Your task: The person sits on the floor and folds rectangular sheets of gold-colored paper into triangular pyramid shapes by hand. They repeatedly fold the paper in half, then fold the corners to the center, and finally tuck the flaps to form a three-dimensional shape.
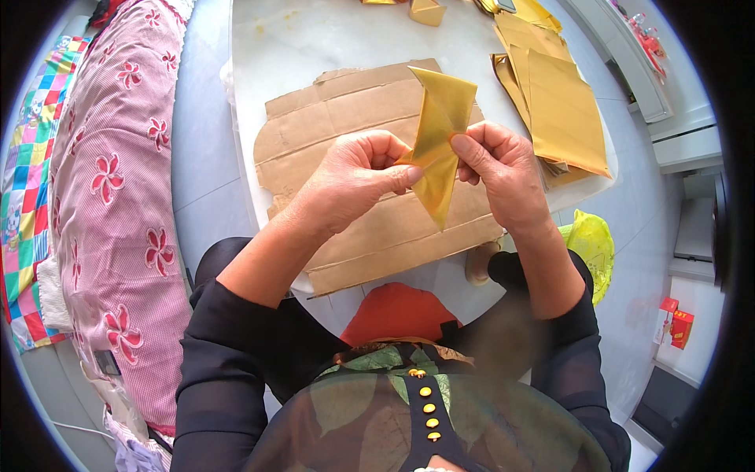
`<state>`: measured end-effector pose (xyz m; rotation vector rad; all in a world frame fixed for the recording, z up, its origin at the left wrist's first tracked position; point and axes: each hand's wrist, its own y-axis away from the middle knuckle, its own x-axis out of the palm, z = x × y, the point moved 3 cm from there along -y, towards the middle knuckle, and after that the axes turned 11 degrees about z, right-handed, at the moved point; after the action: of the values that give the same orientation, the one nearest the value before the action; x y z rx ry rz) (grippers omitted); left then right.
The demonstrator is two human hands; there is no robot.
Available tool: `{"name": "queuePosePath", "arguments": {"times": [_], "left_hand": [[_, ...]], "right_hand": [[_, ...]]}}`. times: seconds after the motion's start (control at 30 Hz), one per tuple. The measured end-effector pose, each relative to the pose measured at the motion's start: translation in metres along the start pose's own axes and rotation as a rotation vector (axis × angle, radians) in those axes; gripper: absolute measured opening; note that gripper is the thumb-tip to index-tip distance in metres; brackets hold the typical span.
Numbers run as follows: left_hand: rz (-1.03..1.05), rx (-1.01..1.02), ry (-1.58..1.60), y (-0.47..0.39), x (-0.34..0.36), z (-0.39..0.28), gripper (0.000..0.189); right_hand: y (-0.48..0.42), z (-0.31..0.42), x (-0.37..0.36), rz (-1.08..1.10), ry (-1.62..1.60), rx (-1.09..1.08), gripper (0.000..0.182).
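A partly folded sheet of gold paper is held up between both hands, above a flattened piece of brown cardboard on the white table. My left hand pinches its left edge between thumb and fingers. At its right edge, my right hand grips it with the thumb in front; some fingers are hidden behind. The paper has a pointed lower end and a wider, slanted top. To the right lies a stack of flat gold paper sheets. A folded gold paper piece stands at the table's far side.
A phone-like device lies by the gold sheets at the far right. A yellow-green plastic bag is beside the right arm, below the table. On the left is a seat with a pink flowered cover. A red stool or cushion shows between the legs.
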<state>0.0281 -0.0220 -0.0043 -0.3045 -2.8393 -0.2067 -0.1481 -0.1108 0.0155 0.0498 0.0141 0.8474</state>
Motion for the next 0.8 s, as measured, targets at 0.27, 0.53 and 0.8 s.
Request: {"name": "queuePosePath", "arguments": {"times": [0.27,0.53,0.8], "left_hand": [[-0.023,0.100,-0.043,0.001,0.007,-0.007,0.043],[0.084,0.364,-0.343,0.007,0.009,-0.015,0.043],[0.045,0.429,-0.532,0.006,0.013,-0.017,0.019]], "right_hand": [[0.000,-0.006,-0.007,-0.016,-0.171,0.025,0.017],[0.002,-0.004,-0.008,0.113,-0.443,0.161,0.016],[0.004,-0.007,-0.009,0.148,-0.442,0.168,0.016]]}}
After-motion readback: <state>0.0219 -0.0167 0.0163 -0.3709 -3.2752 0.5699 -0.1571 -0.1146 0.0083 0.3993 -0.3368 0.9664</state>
